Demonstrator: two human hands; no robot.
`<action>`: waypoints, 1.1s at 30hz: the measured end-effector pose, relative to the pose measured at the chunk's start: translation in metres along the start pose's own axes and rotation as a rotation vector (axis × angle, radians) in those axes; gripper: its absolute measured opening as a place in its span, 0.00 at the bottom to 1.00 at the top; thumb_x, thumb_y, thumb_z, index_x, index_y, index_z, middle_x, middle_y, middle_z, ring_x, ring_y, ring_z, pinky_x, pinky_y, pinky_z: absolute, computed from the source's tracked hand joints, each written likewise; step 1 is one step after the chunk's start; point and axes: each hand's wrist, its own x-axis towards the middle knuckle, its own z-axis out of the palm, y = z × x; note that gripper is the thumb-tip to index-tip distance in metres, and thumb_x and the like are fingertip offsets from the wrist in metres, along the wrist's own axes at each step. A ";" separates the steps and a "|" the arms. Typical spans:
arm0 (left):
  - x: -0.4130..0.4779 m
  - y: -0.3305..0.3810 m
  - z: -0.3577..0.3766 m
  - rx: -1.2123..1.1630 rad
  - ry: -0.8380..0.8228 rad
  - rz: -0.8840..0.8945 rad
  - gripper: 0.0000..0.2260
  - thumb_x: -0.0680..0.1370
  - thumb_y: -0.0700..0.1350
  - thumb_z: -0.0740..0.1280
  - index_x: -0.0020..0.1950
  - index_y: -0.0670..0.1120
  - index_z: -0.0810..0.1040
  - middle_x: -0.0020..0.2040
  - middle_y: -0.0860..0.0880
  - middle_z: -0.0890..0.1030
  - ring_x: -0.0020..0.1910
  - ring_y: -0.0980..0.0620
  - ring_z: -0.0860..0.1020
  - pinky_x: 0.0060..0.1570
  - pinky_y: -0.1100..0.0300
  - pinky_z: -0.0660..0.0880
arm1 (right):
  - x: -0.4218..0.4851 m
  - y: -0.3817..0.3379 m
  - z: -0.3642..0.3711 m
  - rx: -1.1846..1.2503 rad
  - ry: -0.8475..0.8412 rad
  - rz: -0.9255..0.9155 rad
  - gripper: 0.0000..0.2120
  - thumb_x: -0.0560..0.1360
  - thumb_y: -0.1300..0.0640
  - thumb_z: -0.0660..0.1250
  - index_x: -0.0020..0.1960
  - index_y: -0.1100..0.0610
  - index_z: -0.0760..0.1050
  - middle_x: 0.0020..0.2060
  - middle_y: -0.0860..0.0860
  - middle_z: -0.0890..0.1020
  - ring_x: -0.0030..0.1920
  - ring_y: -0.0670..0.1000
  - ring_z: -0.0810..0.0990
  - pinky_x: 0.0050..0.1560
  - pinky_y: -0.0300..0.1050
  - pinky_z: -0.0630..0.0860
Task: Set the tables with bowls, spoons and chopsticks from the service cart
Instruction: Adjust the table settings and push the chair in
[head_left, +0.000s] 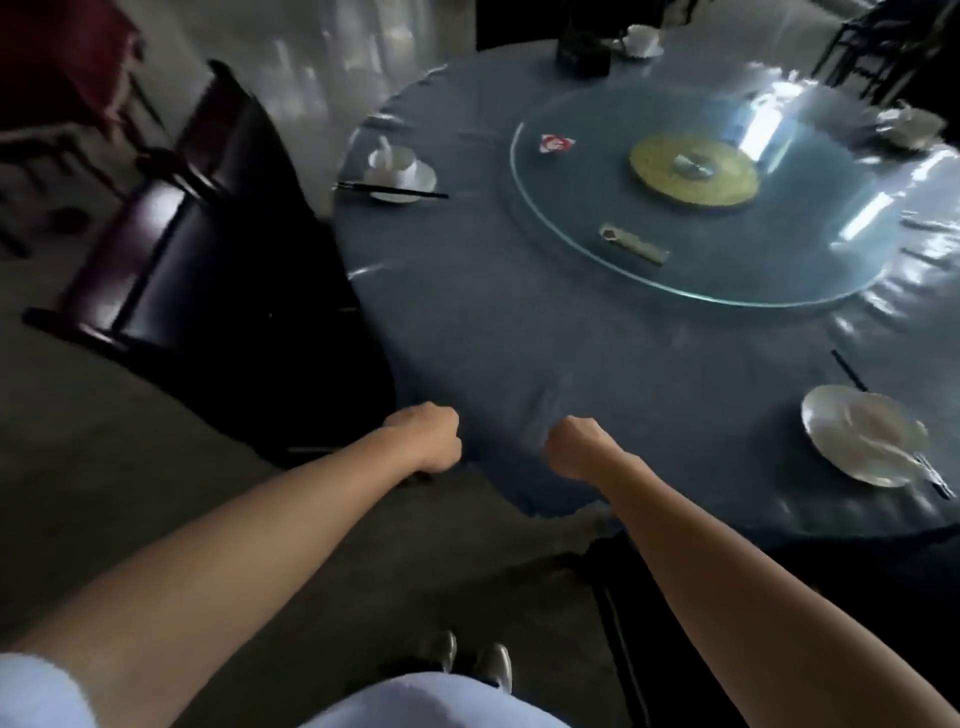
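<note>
Seemingly curled, left hand (427, 441) and right hand (575, 448) hover at table (519, 322) edge.

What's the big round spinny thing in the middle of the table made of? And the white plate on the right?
The turntable looks like clear glass: the blue cloth shows through and its rim shines. The plate looks like glossy white china, though it's blurry.

Round table (519, 322) under a blue-grey cloth fills the centre and right, a glass turntable (779, 275) on it catching bright light streaks at right; dark wooden chair (171, 244) at left; dark carpet (130, 467) lower left; pale glossy floor (322, 47) at top, reflecting light
</note>
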 end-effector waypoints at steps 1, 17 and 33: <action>-0.009 -0.019 0.004 -0.026 0.013 -0.052 0.08 0.78 0.48 0.59 0.42 0.47 0.73 0.44 0.46 0.76 0.40 0.46 0.76 0.36 0.56 0.71 | 0.010 -0.021 0.002 -0.025 -0.005 -0.064 0.13 0.79 0.56 0.58 0.56 0.61 0.78 0.52 0.58 0.81 0.49 0.60 0.81 0.39 0.46 0.70; -0.062 -0.219 0.028 -0.283 -0.037 -0.225 0.12 0.79 0.44 0.59 0.40 0.43 0.77 0.37 0.47 0.77 0.35 0.47 0.77 0.33 0.55 0.71 | 0.044 -0.250 0.007 -0.130 -0.082 -0.231 0.08 0.72 0.52 0.62 0.35 0.53 0.70 0.36 0.52 0.76 0.40 0.57 0.77 0.41 0.47 0.74; 0.044 -0.451 -0.116 0.145 0.080 -0.003 0.05 0.76 0.41 0.59 0.44 0.45 0.74 0.41 0.47 0.76 0.38 0.47 0.76 0.36 0.54 0.74 | 0.162 -0.468 -0.045 -0.169 -0.067 -0.099 0.11 0.76 0.56 0.62 0.35 0.56 0.70 0.34 0.51 0.75 0.32 0.53 0.76 0.32 0.42 0.72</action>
